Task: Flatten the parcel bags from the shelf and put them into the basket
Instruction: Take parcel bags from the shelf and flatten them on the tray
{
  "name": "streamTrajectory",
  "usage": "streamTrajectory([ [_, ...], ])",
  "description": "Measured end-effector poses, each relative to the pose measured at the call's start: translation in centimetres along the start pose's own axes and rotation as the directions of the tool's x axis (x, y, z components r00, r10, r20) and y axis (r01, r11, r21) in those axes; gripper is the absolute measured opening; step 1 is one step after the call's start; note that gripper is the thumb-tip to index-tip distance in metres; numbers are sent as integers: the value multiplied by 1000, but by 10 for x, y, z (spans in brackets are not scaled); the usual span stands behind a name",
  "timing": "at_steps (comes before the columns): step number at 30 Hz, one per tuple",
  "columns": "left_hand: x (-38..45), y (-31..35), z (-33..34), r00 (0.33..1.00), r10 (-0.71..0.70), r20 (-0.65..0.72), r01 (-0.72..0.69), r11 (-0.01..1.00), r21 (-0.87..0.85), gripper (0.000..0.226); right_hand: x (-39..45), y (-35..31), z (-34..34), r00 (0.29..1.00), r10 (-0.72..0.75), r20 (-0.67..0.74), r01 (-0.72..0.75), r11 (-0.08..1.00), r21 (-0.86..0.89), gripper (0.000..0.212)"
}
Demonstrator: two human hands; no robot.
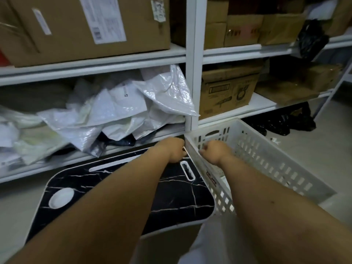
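You are standing in a storeroom, facing a white metal shelf [91, 62] loaded with cardboard boxes [83, 25] on the upper level and more cartons to the right.

From the head camera, the one view there is, the parcel bags [118, 111] are lying in a crumpled white heap on the middle level, above and to the left of both your hands. The heap is running lengthwise along the shelf board, left to right, with its right end leaning against the upright post. A black marbled board [171, 195] is lying flat below the shelf, directly under your left forearm.

The white slotted basket [266, 155] is sitting to your right, tilted, its near corner pointing toward the post. Your left hand [174, 150] is curling against the outside of the basket's left wall at the rim, and your right hand [213, 151] is reaching inside that same wall, fingers bent. Both appear to be gripping the rim from opposite sides, though the fingertips are hidden, so the grip is a judgement.

No bag is showing in the visible part of the basket, so the work is likely only starting. Your left hand is sitting nearer the heap; the closest bag is lying up and left of it, just over the shelf lip, so that hand seems the natural one to reach.
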State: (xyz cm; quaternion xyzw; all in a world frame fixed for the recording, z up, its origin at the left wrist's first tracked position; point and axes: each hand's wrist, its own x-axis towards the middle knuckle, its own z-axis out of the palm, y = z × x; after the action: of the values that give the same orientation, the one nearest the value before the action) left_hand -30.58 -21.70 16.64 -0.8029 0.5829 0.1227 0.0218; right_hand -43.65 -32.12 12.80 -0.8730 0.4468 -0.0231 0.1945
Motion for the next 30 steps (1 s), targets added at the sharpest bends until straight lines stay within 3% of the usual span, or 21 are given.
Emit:
streamTrajectory([
  [5,-29,-61,-9,992,-122,-41,122,992,15,34,5,-71,5,988,-136,-75,133,990,-51,28],
  [12,-23,-125,-9,961,-243,-128,238,970,-54,34,44,-143,2,928,-182,-326,172,983,-60,30],
  [16,-5,-146,-8,949,-269,-162,256,962,-100,41,66,-165,-7,970,-142,-197,113,982,-153,54],
  [22,20,-158,-11,941,-304,-148,288,950,-120,52,88,-168,-1,965,-121,-233,116,993,-36,50],
  [26,30,-157,-9,937,-325,-130,310,942,-126,62,81,-157,-1,906,-106,-410,144,988,61,41],
  [30,33,-161,-9,937,-338,-84,327,937,-120,66,63,-139,-7,781,-67,-621,169,980,107,37],
])
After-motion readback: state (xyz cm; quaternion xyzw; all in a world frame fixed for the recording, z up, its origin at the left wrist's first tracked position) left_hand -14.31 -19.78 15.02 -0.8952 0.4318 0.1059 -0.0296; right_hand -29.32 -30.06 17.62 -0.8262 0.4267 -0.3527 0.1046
